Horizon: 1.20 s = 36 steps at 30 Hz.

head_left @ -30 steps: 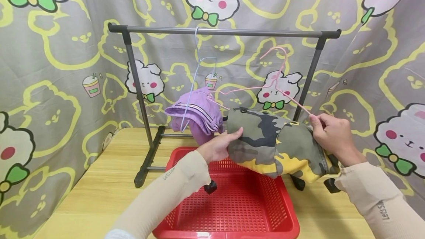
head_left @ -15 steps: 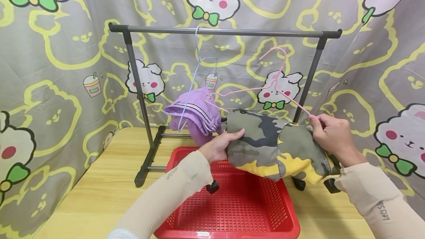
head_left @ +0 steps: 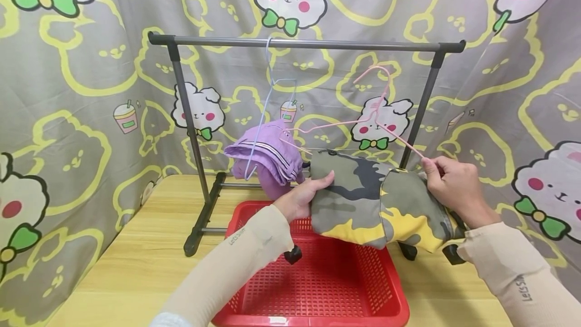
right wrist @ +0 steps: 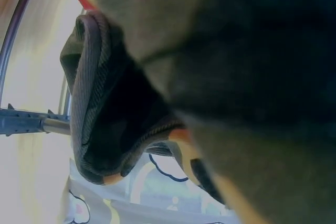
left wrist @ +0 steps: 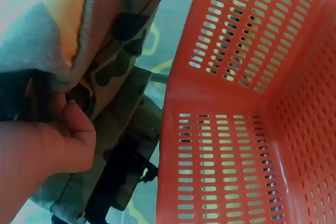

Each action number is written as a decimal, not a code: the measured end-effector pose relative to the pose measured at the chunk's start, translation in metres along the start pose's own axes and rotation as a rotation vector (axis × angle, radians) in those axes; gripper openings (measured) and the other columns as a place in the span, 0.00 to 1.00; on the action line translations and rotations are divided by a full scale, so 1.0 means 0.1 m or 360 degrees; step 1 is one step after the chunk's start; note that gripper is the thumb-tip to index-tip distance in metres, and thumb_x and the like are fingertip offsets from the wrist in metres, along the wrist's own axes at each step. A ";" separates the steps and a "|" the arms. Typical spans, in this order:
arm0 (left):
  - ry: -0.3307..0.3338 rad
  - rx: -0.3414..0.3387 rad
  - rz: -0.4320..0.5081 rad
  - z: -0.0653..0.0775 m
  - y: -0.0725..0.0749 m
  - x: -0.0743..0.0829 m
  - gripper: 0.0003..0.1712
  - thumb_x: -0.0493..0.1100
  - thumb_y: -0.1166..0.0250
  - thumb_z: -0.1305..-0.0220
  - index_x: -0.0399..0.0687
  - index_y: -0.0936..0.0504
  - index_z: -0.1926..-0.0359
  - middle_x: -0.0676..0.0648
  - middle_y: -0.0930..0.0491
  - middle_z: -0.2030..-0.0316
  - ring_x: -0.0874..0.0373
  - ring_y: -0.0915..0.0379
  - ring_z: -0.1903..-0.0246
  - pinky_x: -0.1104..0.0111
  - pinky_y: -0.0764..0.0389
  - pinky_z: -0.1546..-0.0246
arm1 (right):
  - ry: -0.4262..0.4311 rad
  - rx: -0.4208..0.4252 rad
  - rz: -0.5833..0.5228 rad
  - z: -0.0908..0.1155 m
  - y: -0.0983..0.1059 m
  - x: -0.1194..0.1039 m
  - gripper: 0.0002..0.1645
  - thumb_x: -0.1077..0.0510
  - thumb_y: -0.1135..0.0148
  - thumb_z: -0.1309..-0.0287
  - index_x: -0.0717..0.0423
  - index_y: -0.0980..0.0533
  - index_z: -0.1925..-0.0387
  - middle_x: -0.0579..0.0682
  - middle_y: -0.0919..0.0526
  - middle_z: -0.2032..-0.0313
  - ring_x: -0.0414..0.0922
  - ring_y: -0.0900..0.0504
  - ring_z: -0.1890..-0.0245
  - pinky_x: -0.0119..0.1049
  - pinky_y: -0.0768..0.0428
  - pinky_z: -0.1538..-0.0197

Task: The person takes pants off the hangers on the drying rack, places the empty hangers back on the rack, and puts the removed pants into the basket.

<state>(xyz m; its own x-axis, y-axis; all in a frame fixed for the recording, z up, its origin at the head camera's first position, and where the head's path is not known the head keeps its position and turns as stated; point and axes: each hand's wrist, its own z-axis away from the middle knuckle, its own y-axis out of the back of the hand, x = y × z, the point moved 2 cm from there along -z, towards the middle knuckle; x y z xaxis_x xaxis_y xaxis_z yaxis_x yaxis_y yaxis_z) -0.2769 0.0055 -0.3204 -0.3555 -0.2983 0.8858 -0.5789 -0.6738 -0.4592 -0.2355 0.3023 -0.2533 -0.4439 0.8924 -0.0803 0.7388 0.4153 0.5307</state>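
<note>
Camouflage trousers (head_left: 354, 196) in grey, black and yellow lie folded over the lower bar of a pink wire hanger (head_left: 338, 124). The left hand (head_left: 303, 198) grips their left edge, its thumb on top and its fingers behind the cloth. In the left wrist view the same hand (left wrist: 60, 148) is curled at the cloth. At the hanger's right arm, the right hand (head_left: 456, 185) pinches the wire between thumb and fingers. Cloth of the trousers (right wrist: 97, 93) fills much of the right wrist view, and that hand is hidden there. The hanger's hook points up, off the rail.
A grey clothes rack (head_left: 345, 44) stands on the wooden table (head_left: 113, 266). From its rail hangs a blue hanger (head_left: 268, 97) with folded purple trousers (head_left: 268, 153). Below the hands sits a red perforated basket (head_left: 399, 296). A patterned curtain (head_left: 136, 19) surrounds the table.
The left hand and forearm have shifted very slightly right, and the camouflage trousers sag a little lower in the middle. The right hand keeps its hold on the hanger, almost still.
</note>
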 end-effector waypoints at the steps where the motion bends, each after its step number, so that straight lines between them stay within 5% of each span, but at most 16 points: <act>1: 0.0005 -0.0012 0.0000 0.00 0.00 0.00 0.13 0.53 0.47 0.28 0.54 0.18 0.62 0.53 0.15 0.66 0.60 0.17 0.66 0.64 0.19 0.59 | 0.0005 0.0002 -0.0002 0.00 0.00 0.00 0.13 0.60 0.38 0.44 0.60 0.24 0.82 0.43 0.33 0.89 0.25 0.45 0.86 0.37 0.40 0.84; 8: 0.0077 -0.0075 0.0030 0.00 0.00 -0.02 0.15 0.54 0.46 0.29 0.53 0.17 0.62 0.53 0.15 0.65 0.60 0.17 0.65 0.65 0.19 0.59 | 0.0041 0.0017 -0.0016 -0.01 0.00 -0.02 0.12 0.61 0.39 0.45 0.62 0.23 0.81 0.45 0.33 0.89 0.31 0.43 0.88 0.37 0.40 0.84; 14: -0.0032 -0.0028 0.0049 -0.01 -0.01 -0.02 0.17 0.61 0.36 0.38 0.55 0.19 0.60 0.53 0.16 0.64 0.60 0.18 0.64 0.65 0.19 0.58 | 0.0042 0.0029 -0.0019 -0.01 0.01 -0.03 0.13 0.60 0.40 0.44 0.63 0.22 0.80 0.46 0.32 0.89 0.33 0.41 0.88 0.38 0.40 0.84; 21: -0.0100 -0.0002 0.0001 -0.04 -0.05 -0.03 0.07 0.40 0.41 0.30 0.54 0.20 0.54 0.50 0.16 0.58 0.57 0.18 0.59 0.58 0.21 0.52 | 0.0017 0.0005 -0.0005 -0.03 0.02 -0.03 0.12 0.61 0.38 0.45 0.61 0.23 0.81 0.44 0.33 0.89 0.30 0.43 0.87 0.37 0.40 0.84; 27: -0.0092 0.0086 0.0011 -0.06 -0.06 -0.06 0.10 0.35 0.41 0.36 0.51 0.21 0.55 0.49 0.16 0.60 0.56 0.18 0.62 0.58 0.20 0.54 | 0.0040 0.0000 0.0001 0.00 0.01 -0.02 0.09 0.61 0.37 0.47 0.59 0.23 0.80 0.43 0.33 0.89 0.30 0.43 0.87 0.38 0.40 0.84; 36: -0.0050 0.0067 0.0089 -0.07 -0.09 -0.05 0.08 0.34 0.47 0.40 0.45 0.22 0.64 0.49 0.17 0.66 0.58 0.17 0.66 0.65 0.18 0.59 | 0.0020 -0.0083 -0.0001 0.02 0.00 -0.02 0.09 0.62 0.37 0.44 0.59 0.22 0.78 0.42 0.31 0.88 0.33 0.41 0.87 0.38 0.38 0.83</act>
<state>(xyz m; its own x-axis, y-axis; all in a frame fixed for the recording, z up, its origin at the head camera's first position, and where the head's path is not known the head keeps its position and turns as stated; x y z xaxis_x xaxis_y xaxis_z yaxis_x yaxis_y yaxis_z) -0.2754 0.0181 -0.3210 -0.3631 -0.3570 0.8606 -0.5273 -0.6828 -0.5057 -0.2335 0.3013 -0.2548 -0.4510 0.8898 -0.0699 0.7114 0.4057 0.5738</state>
